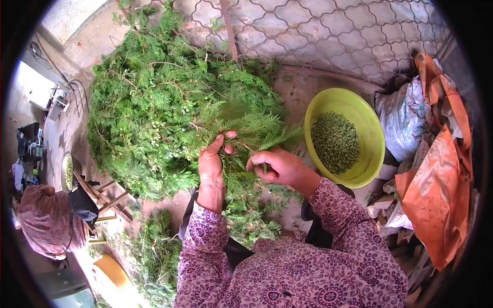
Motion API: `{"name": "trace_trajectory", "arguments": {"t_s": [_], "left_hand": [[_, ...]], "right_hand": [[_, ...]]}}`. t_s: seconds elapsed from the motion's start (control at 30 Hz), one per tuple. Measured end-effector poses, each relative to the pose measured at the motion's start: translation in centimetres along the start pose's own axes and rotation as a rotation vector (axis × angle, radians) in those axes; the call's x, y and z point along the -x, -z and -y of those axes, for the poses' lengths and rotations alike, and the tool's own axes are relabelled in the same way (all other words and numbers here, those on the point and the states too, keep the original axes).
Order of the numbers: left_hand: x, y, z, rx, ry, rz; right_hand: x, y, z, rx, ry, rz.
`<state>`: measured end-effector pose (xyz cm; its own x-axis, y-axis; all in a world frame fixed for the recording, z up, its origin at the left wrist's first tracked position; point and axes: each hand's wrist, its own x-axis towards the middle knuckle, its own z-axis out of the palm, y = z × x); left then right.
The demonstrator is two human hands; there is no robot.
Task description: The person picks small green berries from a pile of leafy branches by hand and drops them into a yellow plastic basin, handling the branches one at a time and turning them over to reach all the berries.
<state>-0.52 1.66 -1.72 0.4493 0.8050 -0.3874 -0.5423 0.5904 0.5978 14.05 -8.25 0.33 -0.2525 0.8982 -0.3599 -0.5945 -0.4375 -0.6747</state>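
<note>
My left hand [211, 164] is closed round the stem of a leafy evergreen branch [241, 126], thumb up, in front of the big heap. To its right, my right hand [282, 167] has its fingers curled and pinched at the lower side of the same foliage; a blurred green frond sticks out above them. Exactly what sits between those fingertips is hidden. Beyond both hands lies a large pile of cut evergreen branches [149, 113] with small pale green cones among the leaves. A yellow-green basin [374, 146] stands right of my right hand, with many small green cones [335, 142] in it.
Wire mesh [328, 31] runs along the back. At right are a white sack [403, 123] and an orange sack [436, 190]. More branches [156, 251] lie lower left, near a wooden stool [110, 197], an orange-yellow container [110, 272] and a person in patterned cloth [49, 220].
</note>
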Motion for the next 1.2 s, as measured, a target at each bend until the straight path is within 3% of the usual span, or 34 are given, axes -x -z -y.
{"name": "trace_trajectory", "arguments": {"t_s": [0.07, 0.13, 0.2, 0.23, 0.3, 0.43, 0.5, 0.53, 0.6, 0.63, 0.7, 0.77, 0.8, 0.87, 1.0, 1.07, 1.13, 1.17, 1.2], "left_hand": [[0.1, 0.3, 0.1, -0.059, -0.034, 0.041], [-0.7, 1.8, -1.3, -0.224, 0.028, 0.007], [-0.9, 1.6, -1.9, 0.066, -0.14, -0.024], [-0.2, 0.8, -2.2, 0.117, -0.135, 0.026], [-0.3, 1.0, -2.2, 0.119, -0.113, 0.05], [0.2, 1.0, -2.5, 0.098, -0.051, 0.093], [0.6, 1.1, -2.3, 0.059, -0.012, 0.109], [0.7, 0.8, -2.3, 0.02, 0.022, 0.126], [1.3, -0.2, -2.2, 0.029, -0.039, 0.13], [1.3, -0.4, -2.1, 0.015, -0.029, 0.144], [1.5, -0.7, -1.9, -0.035, -0.032, 0.178], [1.5, -1.1, -1.8, -0.09, -0.043, 0.193], [1.4, -1.3, -1.6, -0.139, -0.064, 0.205], [1.2, -1.3, -1.2, -0.115, -0.041, 0.212], [1.1, -1.6, -1.0, -0.126, -0.014, 0.184], [0.5, -0.9, -0.9, -0.108, 0.004, 0.23], [0.2, -1.0, -0.7, -0.281, -0.067, 0.14], [0.5, -1.5, -0.6, -0.182, 0.056, 0.136], [0.3, -1.4, -0.1, -0.182, 0.054, 0.139]], "right_hand": [[0.6, -0.6, -0.2, 0.262, -0.06, 0.075], [2.1, -1.8, 0.5, 0.238, -0.104, 0.18], [3.4, -2.7, 1.3, 0.359, -0.132, 0.157], [3.6, -2.1, 1.7, 0.508, 0.021, 0.108], [4.3, 0.0, 3.3, 0.524, 0.217, 0.057], [7.6, 5.3, 7.2, 0.796, 0.482, -0.551], [7.6, 11.1, 6.6, 1.542, 0.74, -1.06], [7.9, 11.8, 6.4, 1.543, 0.738, -1.066], [8.2, 12.7, 6.2, 2.104, 0.631, -1.267], [8.1, 12.1, 6.3, 2.107, 0.633, -1.267], [7.3, 9.5, 6.2, 1.311, 0.521, -0.772], [6.4, 6.7, 6.1, 0.844, 0.342, -0.436], [6.1, 5.3, 6.2, 0.838, 0.339, -0.444], [5.6, 3.0, 5.8, 0.576, 0.227, -0.219], [3.3, 1.8, 3.5, 0.452, 0.181, -0.141], [2.4, 0.9, 2.7, 0.456, 0.362, -0.034], [2.5, 0.8, 3.3, 0.4, 0.354, -0.017], [2.7, 1.2, 3.7, 0.433, 0.356, -0.077], [3.0, 1.5, 3.9, 0.467, 0.359, -0.139]]}}
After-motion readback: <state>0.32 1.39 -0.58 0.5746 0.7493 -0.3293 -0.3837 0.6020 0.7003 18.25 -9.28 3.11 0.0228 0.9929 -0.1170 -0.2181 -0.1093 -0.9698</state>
